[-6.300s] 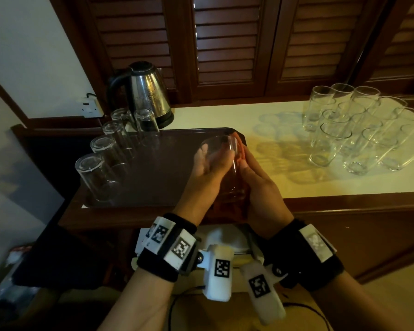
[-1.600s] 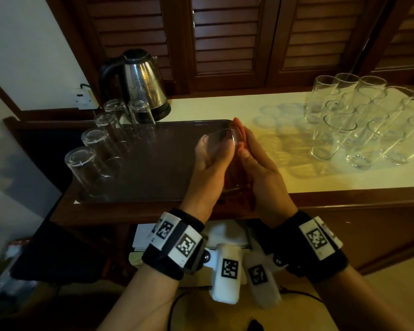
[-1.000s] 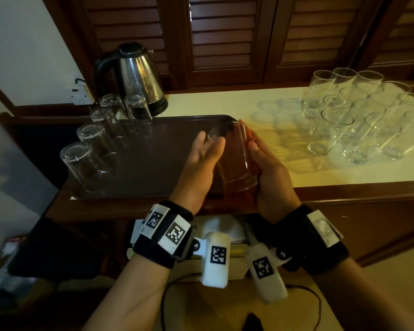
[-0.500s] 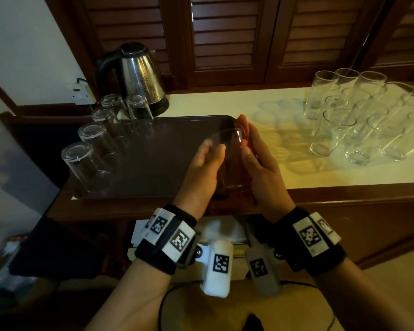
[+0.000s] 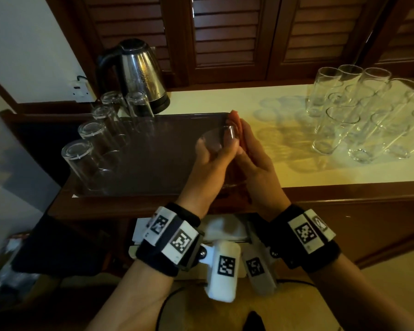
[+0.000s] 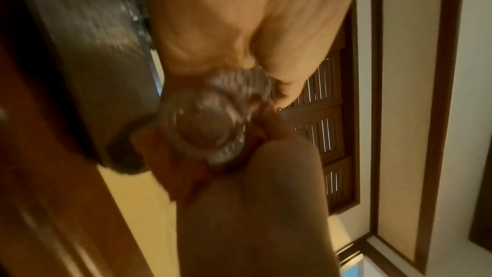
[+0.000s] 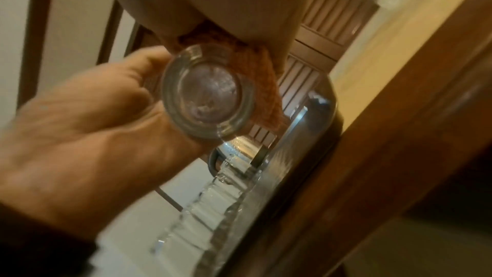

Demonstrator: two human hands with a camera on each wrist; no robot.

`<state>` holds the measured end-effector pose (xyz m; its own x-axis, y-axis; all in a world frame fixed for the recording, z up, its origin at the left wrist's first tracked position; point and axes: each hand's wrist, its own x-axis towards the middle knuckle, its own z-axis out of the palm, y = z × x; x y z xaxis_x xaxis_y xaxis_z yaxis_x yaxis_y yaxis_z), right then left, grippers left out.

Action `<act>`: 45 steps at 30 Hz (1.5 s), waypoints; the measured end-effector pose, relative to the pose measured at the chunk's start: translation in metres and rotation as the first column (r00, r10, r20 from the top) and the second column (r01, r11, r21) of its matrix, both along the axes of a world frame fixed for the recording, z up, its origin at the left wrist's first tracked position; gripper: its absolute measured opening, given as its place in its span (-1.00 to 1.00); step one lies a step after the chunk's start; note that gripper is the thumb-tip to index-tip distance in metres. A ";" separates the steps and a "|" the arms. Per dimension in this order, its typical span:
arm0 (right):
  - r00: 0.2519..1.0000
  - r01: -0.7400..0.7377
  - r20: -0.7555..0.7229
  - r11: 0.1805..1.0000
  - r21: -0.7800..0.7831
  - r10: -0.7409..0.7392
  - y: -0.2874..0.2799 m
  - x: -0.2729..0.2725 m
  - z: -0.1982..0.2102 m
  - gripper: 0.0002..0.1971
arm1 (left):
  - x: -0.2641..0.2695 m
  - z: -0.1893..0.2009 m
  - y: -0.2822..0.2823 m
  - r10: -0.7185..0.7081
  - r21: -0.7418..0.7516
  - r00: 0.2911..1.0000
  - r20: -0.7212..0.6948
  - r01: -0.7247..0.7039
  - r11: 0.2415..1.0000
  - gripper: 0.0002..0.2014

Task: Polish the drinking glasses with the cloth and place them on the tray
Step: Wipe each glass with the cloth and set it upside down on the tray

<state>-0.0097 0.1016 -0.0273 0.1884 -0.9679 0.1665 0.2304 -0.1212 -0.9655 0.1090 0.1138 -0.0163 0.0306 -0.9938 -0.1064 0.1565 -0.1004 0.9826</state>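
The left hand point(image 5: 209, 161) curls its fingers point(image 5: 233, 145) round the clear cylindrical drinking glass point(image 5: 219, 142), thumb on the near wall. The right hand point(image 5: 256, 161) lies nearly flat against the far wall, fingers straight and together, pressing the orange knitted cloth point(image 7: 262, 75) to it. The glass is held in the air over the near right corner of the dark brown rectangular tray point(image 5: 153, 149).

It looks light, rigid, smooth and breakable; grip is probably safest round the wall, near the thick base.

Along the tray's left edge stand what look like five upturned clear glasses point(image 5: 78, 151), though dim light blurs the far ones.
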 end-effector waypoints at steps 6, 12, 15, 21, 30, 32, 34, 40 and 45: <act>0.920 -0.215 0.380 0.935 0.281 0.097 0.002 -0.006 -0.003 -0.51 | 0.006 0.000 0.001 -0.039 0.029 0.999 -0.024 0.040 0.999 -0.30; 0.994 -0.016 0.113 0.999 0.035 0.012 0.003 0.003 -0.002 -0.52 | 0.000 0.007 0.000 0.026 0.017 0.999 0.040 -0.027 0.999 -0.43; 0.968 -0.100 0.241 0.991 0.093 0.075 0.005 0.005 0.005 -0.55 | -0.003 0.009 0.004 0.046 -0.044 0.998 -0.047 -0.048 0.998 -0.42; 0.964 -0.114 0.249 0.990 0.078 0.092 -0.002 -0.009 0.013 -0.56 | 0.010 0.008 0.000 -0.005 -0.029 0.993 -0.116 0.002 1.000 -0.30; 0.920 -0.209 0.363 0.968 0.138 0.147 -0.004 -0.008 0.009 -0.56 | -0.003 0.011 0.001 -0.058 -0.039 0.984 -0.166 0.052 0.998 -0.37; 0.916 -0.197 0.378 0.971 0.134 0.134 -0.006 -0.012 0.011 -0.57 | 0.003 0.012 -0.002 -0.069 -0.034 0.988 -0.139 0.065 0.997 -0.38; 0.960 -0.094 0.271 0.992 0.084 0.069 -0.008 -0.013 0.013 -0.57 | 0.007 0.012 -0.006 -0.070 -0.040 0.990 -0.126 0.065 0.997 -0.55; 0.954 -0.113 0.288 0.990 0.087 0.084 -0.006 -0.002 0.005 -0.60 | -0.006 0.015 -0.002 -0.035 -0.052 0.992 -0.123 0.029 0.998 -0.45; 0.912 -0.178 0.398 0.968 0.177 0.095 -0.005 -0.008 0.002 -0.57 | -0.003 0.010 -0.002 0.025 -0.012 0.999 0.025 -0.024 1.000 -0.49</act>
<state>-0.0178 0.0967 -0.0256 0.2828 -0.9577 0.0535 0.5875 0.1288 -0.7989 0.1060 0.1117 -0.0059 0.0574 -0.9939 -0.0938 0.1344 -0.0854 0.9872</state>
